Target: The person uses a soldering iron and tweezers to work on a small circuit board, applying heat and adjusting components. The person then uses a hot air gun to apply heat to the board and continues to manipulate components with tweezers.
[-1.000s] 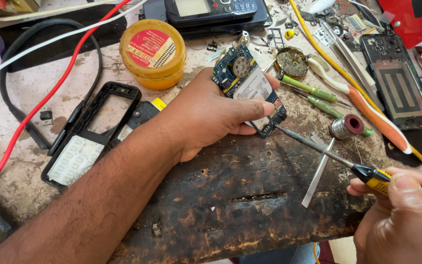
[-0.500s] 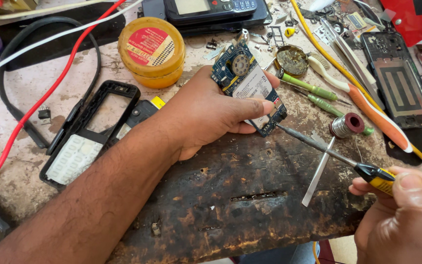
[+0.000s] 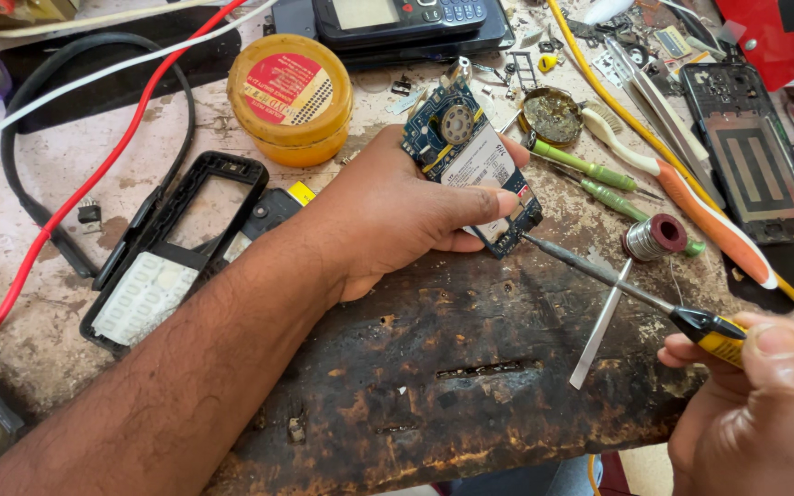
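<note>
My left hand [image 3: 397, 216] grips a small blue phone circuit board [image 3: 470, 156] with a white label, tilted up above the scorched wooden block [image 3: 470, 367]. My right hand [image 3: 765, 404] at the lower right holds a yellow-handled soldering iron [image 3: 719, 331]. Its long metal tip [image 3: 581, 266] touches the lower corner of the board. A black phone front frame with a white keypad [image 3: 167, 248] lies to the left of my forearm.
A round yellow tin [image 3: 291, 96] stands behind my hand. A solder spool [image 3: 654, 237], green screwdrivers [image 3: 585, 167], a toothbrush [image 3: 682, 184], a dirty tip-cleaner dish [image 3: 551, 115], an open phone back [image 3: 751, 156], a keypad phone [image 3: 397, 18] and red, black and white cables [image 3: 94, 174] crowd the bench.
The iron's tip has stayed at the board's lower corner. My right hand has shifted slightly along the handle. The board and left hand are nearly still.
</note>
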